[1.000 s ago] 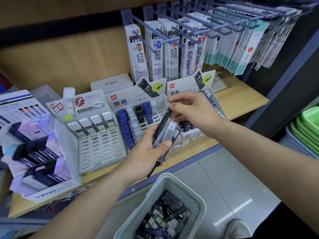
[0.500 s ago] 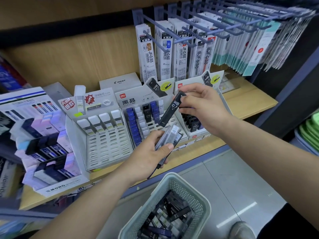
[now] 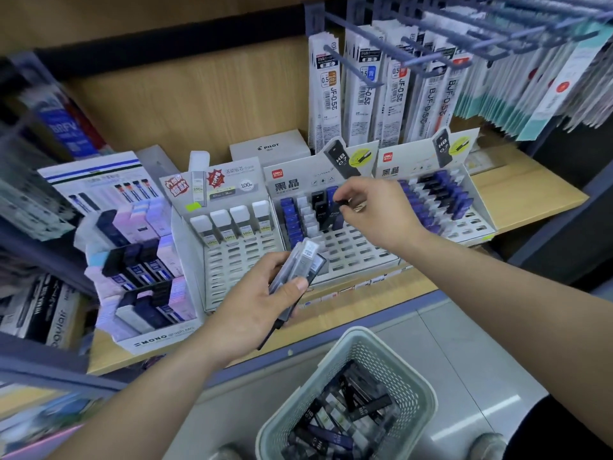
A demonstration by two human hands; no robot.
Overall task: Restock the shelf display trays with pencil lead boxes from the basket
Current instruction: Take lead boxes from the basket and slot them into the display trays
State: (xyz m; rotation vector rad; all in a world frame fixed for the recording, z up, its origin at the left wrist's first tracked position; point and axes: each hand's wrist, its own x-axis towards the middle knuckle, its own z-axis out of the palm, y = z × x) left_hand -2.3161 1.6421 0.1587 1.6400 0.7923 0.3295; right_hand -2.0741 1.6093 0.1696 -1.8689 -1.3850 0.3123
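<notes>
While the left hand [image 3: 252,310] is gripping spare clear-grey lead boxes [image 3: 303,263], the right hand [image 3: 374,210] is pinching a slim black lead box [image 3: 335,216], now lowered from mid-air into the white slotted mid-shelf tray [image 3: 358,257], filling one slot.

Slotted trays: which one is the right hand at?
The middle tray, between the white-capped tray and the fuller right tray; the right hand pinches a black box over it.

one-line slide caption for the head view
Right hand pinches a black lead box at the middle tray; left hand holds spare boxes.
</notes>
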